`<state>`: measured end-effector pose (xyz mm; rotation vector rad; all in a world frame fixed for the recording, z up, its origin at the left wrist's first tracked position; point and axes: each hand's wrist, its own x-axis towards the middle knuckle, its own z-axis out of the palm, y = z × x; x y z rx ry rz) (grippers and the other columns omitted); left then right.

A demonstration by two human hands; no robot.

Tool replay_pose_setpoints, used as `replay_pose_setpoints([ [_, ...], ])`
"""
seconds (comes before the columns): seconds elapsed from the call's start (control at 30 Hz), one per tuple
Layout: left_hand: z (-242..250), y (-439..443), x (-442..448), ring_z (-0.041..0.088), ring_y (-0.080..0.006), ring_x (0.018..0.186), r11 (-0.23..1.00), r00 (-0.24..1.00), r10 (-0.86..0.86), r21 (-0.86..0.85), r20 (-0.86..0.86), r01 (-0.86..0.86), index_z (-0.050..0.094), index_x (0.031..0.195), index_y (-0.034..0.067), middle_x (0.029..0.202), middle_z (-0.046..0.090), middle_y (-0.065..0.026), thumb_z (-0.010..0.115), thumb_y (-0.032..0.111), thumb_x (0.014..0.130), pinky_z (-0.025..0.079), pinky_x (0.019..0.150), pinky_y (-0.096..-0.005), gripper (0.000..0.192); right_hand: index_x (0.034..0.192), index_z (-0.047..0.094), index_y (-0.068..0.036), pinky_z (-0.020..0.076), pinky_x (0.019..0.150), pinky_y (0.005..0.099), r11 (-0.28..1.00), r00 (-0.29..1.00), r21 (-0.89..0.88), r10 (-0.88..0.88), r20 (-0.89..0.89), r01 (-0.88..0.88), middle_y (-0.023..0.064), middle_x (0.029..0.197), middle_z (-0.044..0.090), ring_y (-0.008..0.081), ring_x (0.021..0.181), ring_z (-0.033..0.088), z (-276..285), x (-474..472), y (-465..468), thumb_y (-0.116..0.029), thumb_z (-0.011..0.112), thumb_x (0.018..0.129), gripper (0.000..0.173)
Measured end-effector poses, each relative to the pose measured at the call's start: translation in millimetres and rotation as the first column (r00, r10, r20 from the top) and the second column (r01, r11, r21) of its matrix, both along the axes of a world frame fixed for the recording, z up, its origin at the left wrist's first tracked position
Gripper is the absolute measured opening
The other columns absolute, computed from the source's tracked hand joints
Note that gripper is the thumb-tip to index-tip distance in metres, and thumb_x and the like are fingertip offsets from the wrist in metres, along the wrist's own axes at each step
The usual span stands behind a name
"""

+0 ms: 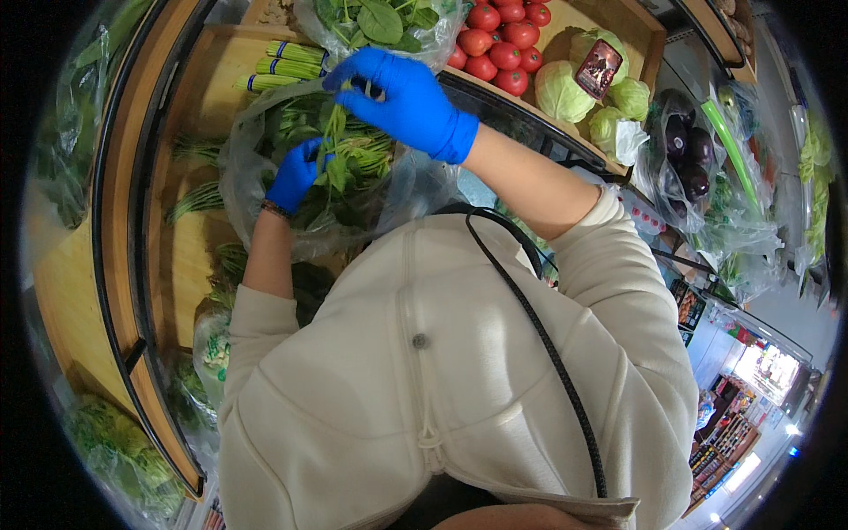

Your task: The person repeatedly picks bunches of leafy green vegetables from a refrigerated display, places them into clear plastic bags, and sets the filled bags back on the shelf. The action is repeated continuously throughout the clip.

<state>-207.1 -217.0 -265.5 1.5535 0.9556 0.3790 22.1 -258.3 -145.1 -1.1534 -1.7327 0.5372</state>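
Note:
My right hand (401, 99), in a blue glove, pinches the upper end of a sprig of leafy greens (336, 126) between thumb and fingers. The sprig hangs down over an opened clear plastic bag (248, 126) full of more leafy greens (364, 156), their cut stems pointing right. At the left of the sprig is my left hand (295, 175), also blue-gloved, its fingers closed around leaves and stems low in the bunch. Part of those fingertips is hidden behind the leaves.
Bundles of green stalks with blue bands (285, 66) lie behind the bag. Beyond are bagged spinach (381, 23), tomatoes (507, 56) and cabbages (563, 93) with a phone (598, 69) on top. Bagged eggplants (689, 149) sit right. A black-railed wooden shelf edge (122, 199) curves along the left.

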Motion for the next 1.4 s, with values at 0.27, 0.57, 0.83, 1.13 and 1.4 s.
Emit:
replay_pose_setpoints([
  [0.27,10.5,2.6,-0.6,0.055,-0.0180,0.085,0.989,0.999,0.021,0.148,-0.039,-0.015,0.058,0.099,-0.002,0.092,0.059,-0.0101,0.061,0.021,0.079,0.043,0.076,-0.0289,0.030,0.121,0.046,-0.005,0.0466,0.071,0.0276,0.986,0.999,0.162,-0.027,-0.022,0.030,0.0129,0.105,0.059,0.0175,0.081,0.057,54.2,48.2,88.7,-0.013,0.059,0.080,0.044],
  [0.57,61.8,20.4,-4.1,0.053,-0.0115,0.065,0.997,0.993,0.050,0.053,0.108,-0.056,0.061,0.097,0.001,0.076,0.058,-0.0044,0.055,0.024,0.082,0.043,0.064,-0.0256,0.028,0.100,0.060,-0.003,0.0457,0.062,0.0267,0.927,0.970,-0.288,0.239,-0.037,-0.239,0.0044,0.081,0.062,0.0130,0.068,0.056,4.9,37.9,65.0,-0.017,0.058,0.081,0.023],
  [0.83,77.7,27.7,19.5,0.058,-0.0202,0.089,0.961,0.869,0.177,-0.271,0.461,-0.051,0.048,0.116,0.000,0.103,0.056,-0.0091,0.047,0.018,0.089,0.046,0.080,-0.0309,0.033,0.085,0.061,-0.005,0.0416,0.057,0.0188,0.796,0.928,-0.520,0.133,-0.349,-0.310,0.0008,0.077,0.062,0.0066,0.064,0.054,-27.7,-9.3,34.3,-0.032,0.060,0.081,0.027],
  [1.13,82.9,20.7,28.6,0.058,-0.0178,0.094,0.974,0.902,0.135,-0.222,0.411,-0.044,0.048,0.117,0.003,0.102,0.057,-0.0090,0.049,0.018,0.087,0.047,0.082,-0.0313,0.034,0.082,0.059,-0.002,0.0438,0.054,0.0226,0.812,0.985,-0.570,0.037,-0.167,-0.128,0.0046,0.071,0.060,0.0095,0.060,0.056,-34.1,-5.2,44.8,-0.025,0.060,0.078,0.023],
  [1.4,84.4,26.6,34.5,0.054,-0.0134,0.092,0.936,0.974,0.050,0.330,0.222,-0.123,0.054,0.111,0.003,0.100,0.059,-0.0057,0.058,0.022,0.082,0.042,0.081,-0.0270,0.036,0.092,0.059,-0.004,0.0430,0.057,0.0211,0.693,0.889,-0.567,0.273,-0.366,-0.446,0.0015,0.074,0.058,0.0086,0.064,0.055,-30.4,15.0,51.5,-0.019,0.055,0.083,0.018],
])
